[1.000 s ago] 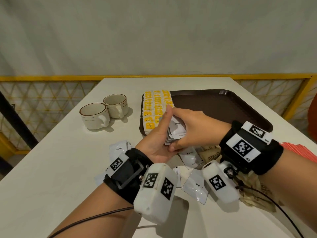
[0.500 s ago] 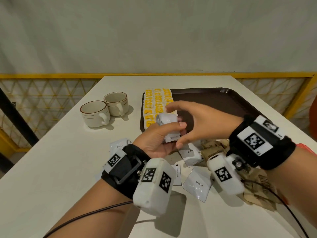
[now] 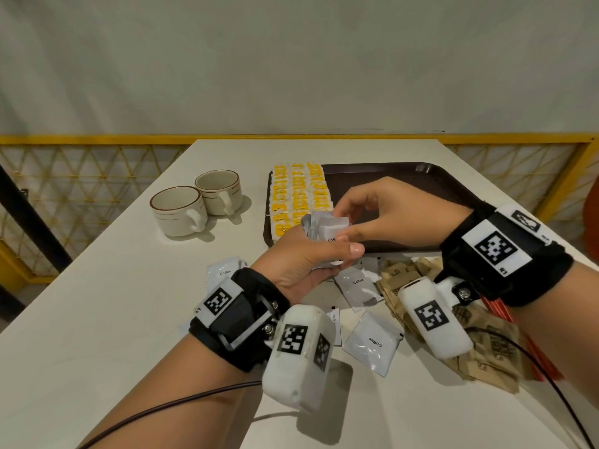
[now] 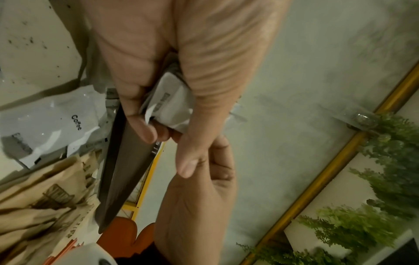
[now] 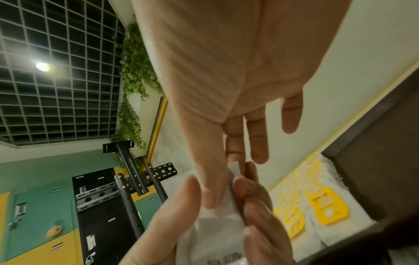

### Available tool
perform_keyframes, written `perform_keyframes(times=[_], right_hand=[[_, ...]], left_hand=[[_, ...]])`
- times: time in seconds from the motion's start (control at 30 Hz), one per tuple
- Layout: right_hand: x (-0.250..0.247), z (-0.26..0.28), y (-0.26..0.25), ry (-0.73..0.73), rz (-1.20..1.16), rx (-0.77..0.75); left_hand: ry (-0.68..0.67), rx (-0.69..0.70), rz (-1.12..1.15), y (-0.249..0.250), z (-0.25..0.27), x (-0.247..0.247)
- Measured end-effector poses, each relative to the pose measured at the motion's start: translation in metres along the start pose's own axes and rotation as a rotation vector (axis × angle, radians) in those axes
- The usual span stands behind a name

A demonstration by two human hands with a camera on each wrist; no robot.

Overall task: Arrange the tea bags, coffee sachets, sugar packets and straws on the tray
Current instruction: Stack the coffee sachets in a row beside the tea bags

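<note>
My left hand grips a stack of white coffee sachets just in front of the near left corner of the brown tray. My right hand pinches the top edge of the front sachet between thumb and forefinger, its other fingers spread. The right wrist view shows that pinch on the sachet. In the left wrist view the stack sits between thumb and fingers. Yellow tea bags lie in rows on the tray's left part. Loose coffee sachets, brown sugar packets and red straws lie on the table.
Two white cups stand left of the tray on the white table. The tray's right part is bare. A yellow railing runs behind the table. Cables trail from both wrist cameras across the near edge.
My right hand, which lay cupped over the stack a second ago, lifted off and now pinches the front sachet. My left hand has kept hold of the stack and raised it slightly.
</note>
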State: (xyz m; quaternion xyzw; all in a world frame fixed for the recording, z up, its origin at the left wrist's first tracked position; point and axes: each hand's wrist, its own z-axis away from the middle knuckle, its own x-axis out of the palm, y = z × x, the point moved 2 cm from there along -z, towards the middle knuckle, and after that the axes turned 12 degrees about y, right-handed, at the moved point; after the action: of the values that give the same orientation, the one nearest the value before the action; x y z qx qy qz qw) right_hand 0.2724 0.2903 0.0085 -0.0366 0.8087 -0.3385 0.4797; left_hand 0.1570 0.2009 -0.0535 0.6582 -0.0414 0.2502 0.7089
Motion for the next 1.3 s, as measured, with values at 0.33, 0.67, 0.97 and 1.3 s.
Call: perform_keyframes(times=[0.33, 0.67, 0.97, 1.3], right_hand=[[-0.008, -0.002, -0.002, 0.065, -0.559, 0.271], [-0.044, -0.076, 0.054, 0.346, -0.726, 0.542], [-0.015, -0.138, 0.124, 0.336, -0.421, 0.665], [-0.024, -0.168, 0.183, 0.332, -0.446, 0.648]], left_hand=[[0.102, -0.073, 0.185, 0.009, -0.013, -0.008], [0.244, 0.115, -0.325, 0.122, -0.08, -0.024], [0.316, 0.161, -1.048, 0.127, -0.205, -0.017], [0.142, 0.31, -1.338, 0.102, -0.271, -0.003]])
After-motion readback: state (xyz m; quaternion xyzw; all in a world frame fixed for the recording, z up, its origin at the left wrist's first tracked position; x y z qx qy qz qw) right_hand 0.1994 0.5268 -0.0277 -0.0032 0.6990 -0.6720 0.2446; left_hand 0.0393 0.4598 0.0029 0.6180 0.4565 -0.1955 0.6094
